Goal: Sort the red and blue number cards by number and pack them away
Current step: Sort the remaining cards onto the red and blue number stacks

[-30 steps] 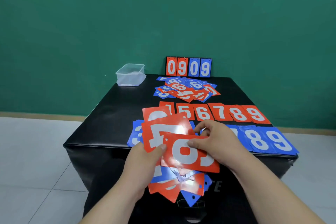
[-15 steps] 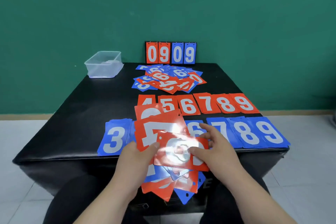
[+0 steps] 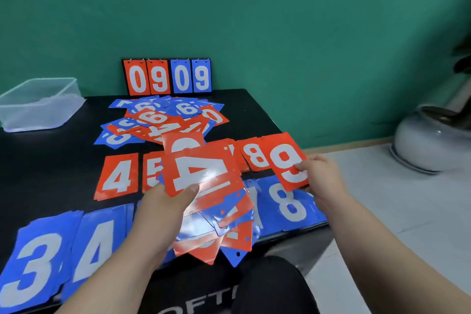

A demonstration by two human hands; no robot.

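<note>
Setting: green wall (image 3: pixel 254 20) behind; black table (image 3: pixel 63 160) across the lower left and centre of the frame; pale tiled floor (image 3: pixel 407 211) at the right.

1. Red 9 card (image 3: pixel 289 160), right of centre. Pinched at its lower right edge between the thumb and fingers of the right hand (image 3: pixel 321 178). It sits at the right end of the red row, just beside the red 8 (image 3: pixel 256 157). Judged to be on its way to the 9 place, since the numbers rise rightward.

2. Fan of cards (image 3: pixel 216 211), centre. Red and blue mixed, a red 4 on top. The left hand (image 3: pixel 163 209) clamps it, thumb pressed on the face and fingers beneath. It is spread, probably so that each number can be read and drawn off singly.

3. Red row (image 3: pixel 118 176), mid-frame. The 4, part of a 5 and the 8 are visible; the rest is hidden by the fan.

4. Blue row (image 3: pixel 33 260), along the near edge. The 3, 4 and 8 can be read; the middle is covered.

5. Unsorted heap (image 3: pixel 163 120), above the red row. Overlapping red and blue cards, evidently awaiting sorting.

6. Flip scoreboard (image 3: pixel 167 76), upright at the far edge, showing 0 9 0 9.

7. Clear plastic container (image 3: pixel 38 104), upper left. Contents cannot be told; likely the packing box.

8. Pale ceramic pot (image 3: pixel 430 143), on the floor at the far right.
</note>
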